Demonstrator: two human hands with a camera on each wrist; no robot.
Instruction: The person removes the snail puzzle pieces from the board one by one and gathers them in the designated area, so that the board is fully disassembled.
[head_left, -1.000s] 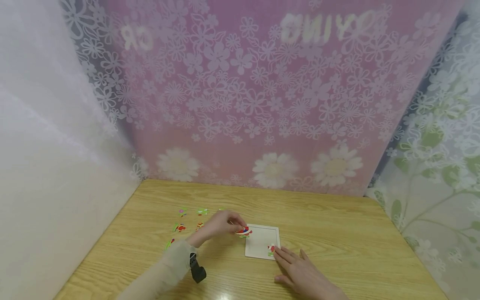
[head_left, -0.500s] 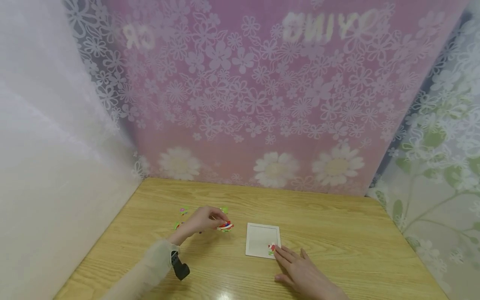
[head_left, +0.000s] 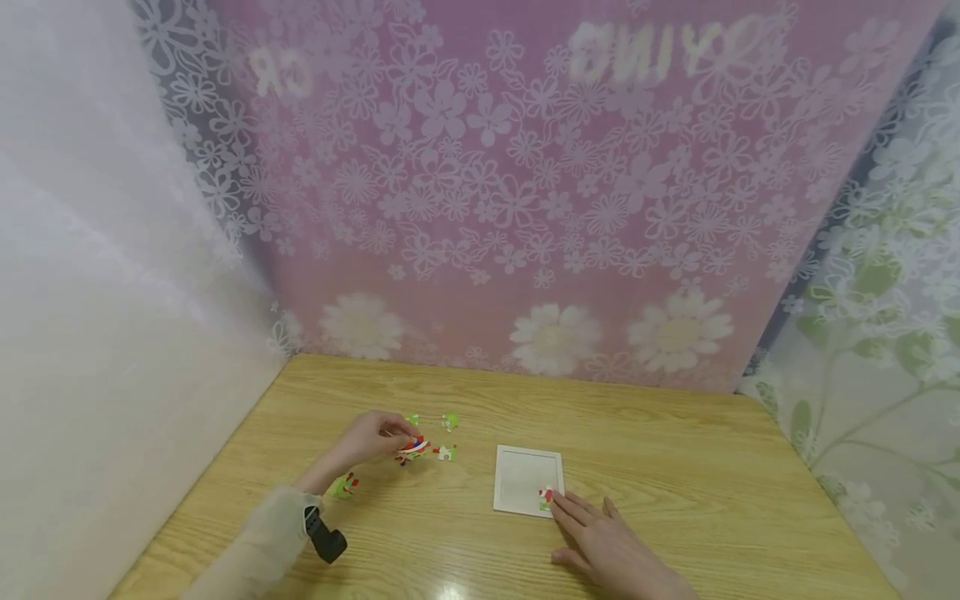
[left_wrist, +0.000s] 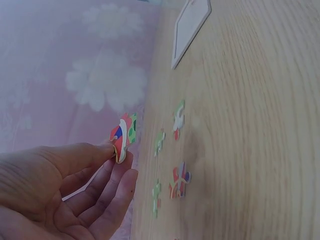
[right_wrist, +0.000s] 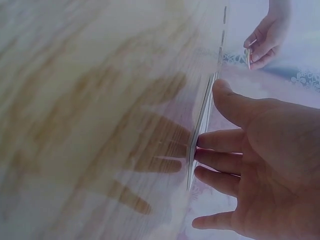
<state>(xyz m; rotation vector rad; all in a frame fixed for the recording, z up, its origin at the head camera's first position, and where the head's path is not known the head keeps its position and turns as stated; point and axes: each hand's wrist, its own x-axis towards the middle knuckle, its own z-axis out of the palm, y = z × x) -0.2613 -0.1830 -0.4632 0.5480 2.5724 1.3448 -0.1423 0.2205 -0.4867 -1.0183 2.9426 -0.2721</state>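
My left hand [head_left: 377,440] pinches a red, white, blue and green jigsaw puzzle piece [left_wrist: 124,134] between thumb and fingers, held above the table over other loose pieces. Straight fingers of my right hand [head_left: 600,537] rest on the lower right edge of a square white puzzle frame [head_left: 517,447]. Inside that frame, in its lower right corner, lies one red, white and green puzzle piece [head_left: 545,497], beside my right fingertips. In the right wrist view, the fingertips touch the frame's edge.
Loose puzzle pieces lie left of the frame: a green one [head_left: 449,422], a white and green one [head_left: 446,452], and a green and red one [head_left: 346,485] near my left wrist. The wooden table [head_left: 660,467] meets a floral curtain [head_left: 525,208] at the back.
My left hand has moved left with the pinched puzzle piece, away from the frame and over the loose pieces. The right hand stays at the frame's edge.
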